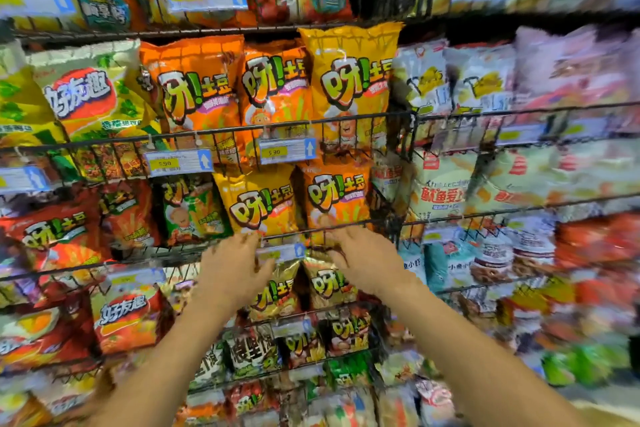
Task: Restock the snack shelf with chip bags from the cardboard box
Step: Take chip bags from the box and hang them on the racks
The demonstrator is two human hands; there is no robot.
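**Desk:** Where were the hands when you looked?

**Operator:** Both were up in front of me, bare forearms reaching into the snack shelf (485,113). My left hand (235,267) had its fingers spread and fairly straight, tips at the foot of a yellow chip bag (258,206), and it gripped nothing. My right hand (365,262) was near it, fingers stretched flat toward the left along the front wire rail (311,230) of that tier, also holding nothing. It was too blurred for me to tell whether either hand actually touched wire or bag.

**Desk:** And the stock?

**Operator:** Between my hands a blue-edged price tag (282,252) hung on the rail. Under it, partly behind my wrists, two gold chip bags (275,293) stood side by side. Just behind the rail the yellow chip bag stood upright, and an orange chip bag (334,198) of the same brand stood against its right side.

**Desk:** Farther back?

**Operator:** One tier up, a tall yellow bag (349,80) stood higher than the two orange bags (197,87) to its left. Two 5.90 price tags (287,150) were clipped to the rail before them. Red bags (52,236) filled the left of the shelf and pale bags (446,191) the right, all smeared.
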